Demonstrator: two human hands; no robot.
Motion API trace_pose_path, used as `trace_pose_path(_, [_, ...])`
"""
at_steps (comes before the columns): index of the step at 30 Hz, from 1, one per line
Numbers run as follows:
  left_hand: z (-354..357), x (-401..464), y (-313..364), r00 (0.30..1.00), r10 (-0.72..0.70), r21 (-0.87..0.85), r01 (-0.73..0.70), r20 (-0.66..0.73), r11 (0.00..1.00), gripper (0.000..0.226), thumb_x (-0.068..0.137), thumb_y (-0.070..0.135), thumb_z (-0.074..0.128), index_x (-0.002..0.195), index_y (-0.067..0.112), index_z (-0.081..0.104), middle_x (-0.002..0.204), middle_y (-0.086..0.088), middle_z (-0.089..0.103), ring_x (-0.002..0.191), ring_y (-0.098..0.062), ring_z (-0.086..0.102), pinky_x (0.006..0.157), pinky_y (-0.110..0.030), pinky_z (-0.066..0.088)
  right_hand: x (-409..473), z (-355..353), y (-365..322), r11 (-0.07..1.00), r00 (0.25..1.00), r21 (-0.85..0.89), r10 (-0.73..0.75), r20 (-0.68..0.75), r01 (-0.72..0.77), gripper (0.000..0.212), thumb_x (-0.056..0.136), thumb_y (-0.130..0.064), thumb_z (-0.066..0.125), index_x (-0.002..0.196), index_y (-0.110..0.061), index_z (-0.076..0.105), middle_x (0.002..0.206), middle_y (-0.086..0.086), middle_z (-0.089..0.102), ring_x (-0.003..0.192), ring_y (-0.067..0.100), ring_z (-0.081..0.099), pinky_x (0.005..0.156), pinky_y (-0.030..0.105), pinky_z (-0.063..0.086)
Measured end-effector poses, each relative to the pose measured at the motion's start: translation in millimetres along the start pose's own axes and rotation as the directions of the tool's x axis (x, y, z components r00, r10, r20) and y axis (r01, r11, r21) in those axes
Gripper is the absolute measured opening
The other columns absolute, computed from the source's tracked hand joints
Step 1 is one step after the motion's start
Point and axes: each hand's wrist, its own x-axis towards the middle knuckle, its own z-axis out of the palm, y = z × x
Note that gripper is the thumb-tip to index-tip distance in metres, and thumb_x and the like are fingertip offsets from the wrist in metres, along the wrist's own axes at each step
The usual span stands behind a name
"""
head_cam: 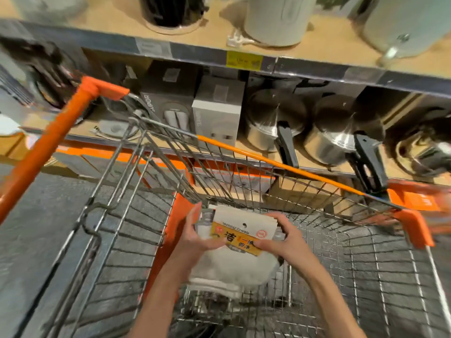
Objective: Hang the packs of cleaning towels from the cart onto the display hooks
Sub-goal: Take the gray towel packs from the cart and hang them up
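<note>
Head view: both hands, left (195,236) and right (280,237), clasp flat white towel packs (234,240) above wire cart (366,252).

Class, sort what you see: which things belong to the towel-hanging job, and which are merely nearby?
Job: packs of cleaning towels, left hand, right hand, cart.
Nearby: steel pots, grey boxes, yellow shelf label.

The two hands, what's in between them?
In the head view, a stack of cleaning towel packs sits between the left hand and the right hand, held over the cart.
</note>
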Motion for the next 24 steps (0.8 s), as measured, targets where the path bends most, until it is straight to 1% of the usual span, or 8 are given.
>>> trace_pose_path(2, [6,-9,19,0.999,-0.027,-0.003,0.027,0.044,1.0,0.12,0.038,0.008,0.096,0.141,0.025,0.038,0.133,-0.009,0.054,0.122,-0.023,0.055,0.097,-0.034,0.048,-18,-8,-19,0.999,0.997,-0.004,-0.055,-0.055,0.055,0.053,0.06,-0.017,0.087,0.093,-0.048,0.06,0.094,-0.024,0.065,0.089,0.002,0.064,0.072,0.03,0.057])
trace_pose_path(5, [17,-29,51,0.997,0.048,0.074,-0.052,0.053,0.996,0.091,0.05,0.012,0.094,0.125,0.04,0.051,0.112,0.002,0.07,0.101,-0.009,0.067,0.078,-0.02,0.053,-47,-20,-51,0.992,0.983,0.003,-0.121,-0.135,0.123,0.052,0.055,-0.022,0.088,0.092,-0.046,0.06,0.094,-0.019,0.065,0.091,0.004,0.063,0.072,0.03,0.057])
trace_pose_path(9, [41,-60,98,0.977,0.212,0.155,-0.215,0.035,0.964,0.075,0.05,0.017,0.092,0.111,0.044,0.057,0.121,-0.005,0.065,0.112,-0.022,0.062,0.091,-0.036,0.053,-85,-38,-96,0.972,0.95,0.02,-0.223,-0.218,0.232,0.053,0.059,-0.008,0.086,0.088,-0.046,0.063,0.091,-0.014,0.067,0.083,0.001,0.064,0.059,0.021,0.055])
trace_pose_path(12, [55,-74,127,0.928,0.367,0.224,-0.372,0.064,0.901,0.067,0.055,0.016,0.092,0.099,0.052,0.057,0.112,0.005,0.062,0.099,0.002,0.061,0.072,-0.009,0.046,-111,-53,-124,0.959,0.929,0.032,-0.263,-0.261,0.28,0.052,0.059,-0.007,0.086,0.091,-0.042,0.064,0.091,-0.011,0.069,0.083,0.004,0.066,0.06,0.02,0.054])
trace_pose_path(16, [63,-90,156,0.89,0.439,0.301,-0.455,0.124,0.838,0.071,0.046,0.036,0.091,0.094,0.068,0.05,0.129,0.005,0.039,0.12,-0.009,0.041,0.077,0.004,0.029,-148,-60,-152,0.945,0.891,0.017,-0.303,-0.337,0.328,0.052,0.056,-0.018,0.089,0.093,-0.043,0.062,0.093,-0.018,0.066,0.086,0.005,0.066,0.063,0.024,0.057])
trace_pose_path(18, [64,-97,168,0.88,0.437,0.292,-0.474,0.184,0.831,0.069,0.037,0.051,0.089,0.09,0.072,0.051,0.127,0.011,0.048,0.115,-0.007,0.049,0.081,-0.002,0.036,-168,-56,-161,0.935,0.862,0.03,-0.312,-0.399,0.353,0.056,0.053,-0.023,0.09,0.096,-0.042,0.061,0.094,-0.017,0.066,0.087,0.007,0.067,0.062,0.024,0.057])
trace_pose_path(22, [65,-106,180,0.849,0.407,0.189,-0.484,0.337,0.854,0.077,0.02,0.075,0.083,0.091,0.063,0.055,0.089,0.027,0.071,0.077,0.006,0.068,0.055,-0.009,0.049,-206,-31,-168,0.91,0.762,0.066,-0.3,-0.573,0.408,0.064,0.048,-0.027,0.086,0.104,-0.042,0.059,0.099,-0.009,0.065,0.087,0.003,0.067,0.062,0.021,0.055])
trace_pose_path(24, [66,-114,180,0.822,0.374,0.156,-0.475,0.43,0.866,0.076,0.021,0.072,0.085,0.09,0.061,0.053,0.091,0.011,0.075,0.081,-0.008,0.072,0.061,-0.021,0.056,-224,-13,-166,0.901,0.674,0.046,-0.288,-0.681,0.432,0.066,0.055,-0.023,0.084,0.111,-0.045,0.056,0.106,-0.007,0.061,0.088,-0.002,0.065,0.063,0.017,0.054])
